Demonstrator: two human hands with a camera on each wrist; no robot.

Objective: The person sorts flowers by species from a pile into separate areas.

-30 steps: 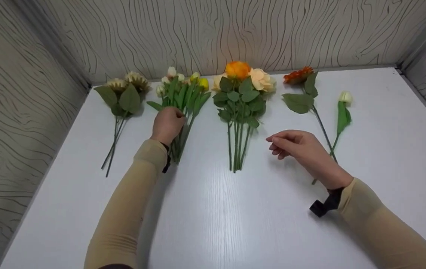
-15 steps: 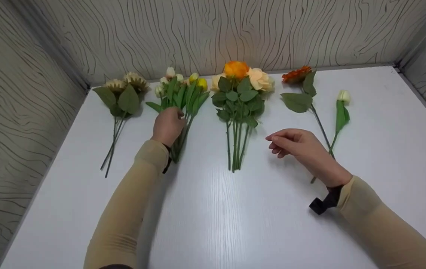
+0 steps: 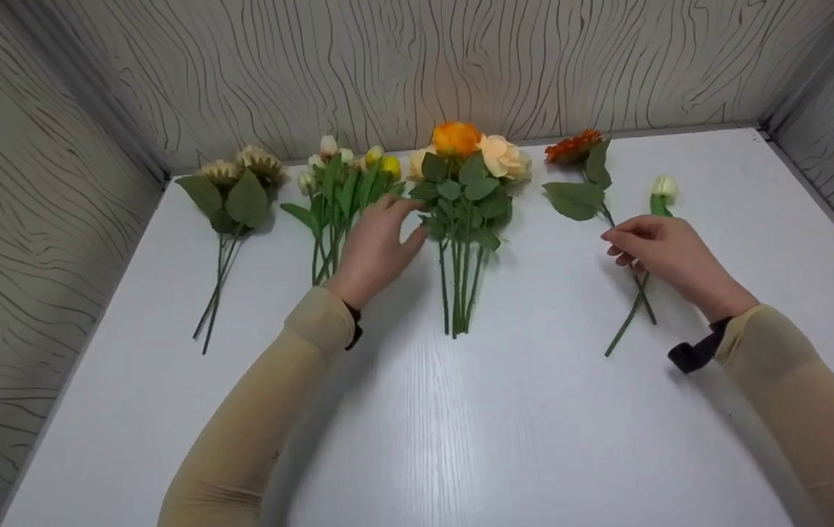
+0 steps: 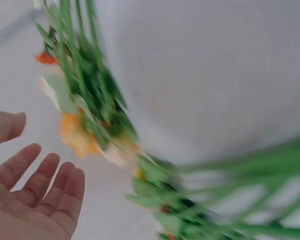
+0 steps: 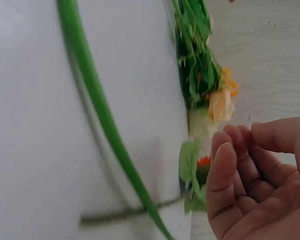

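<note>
left hand (image 3: 375, 249) relaxed, empty, between tulip bunch (image 3: 340, 192) and rose bunch (image 3: 464, 194) | right hand (image 3: 669, 256) loosely curled, empty, over crossed stems (image 3: 633, 307) far right | advice: pinch one stem low, lift clear

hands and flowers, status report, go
Left hand open, fingers on the rose bunch leaves. Right hand loosely curled, empty, over the crossed stems of the orange flower and white tulip. Nothing in the way.
</note>
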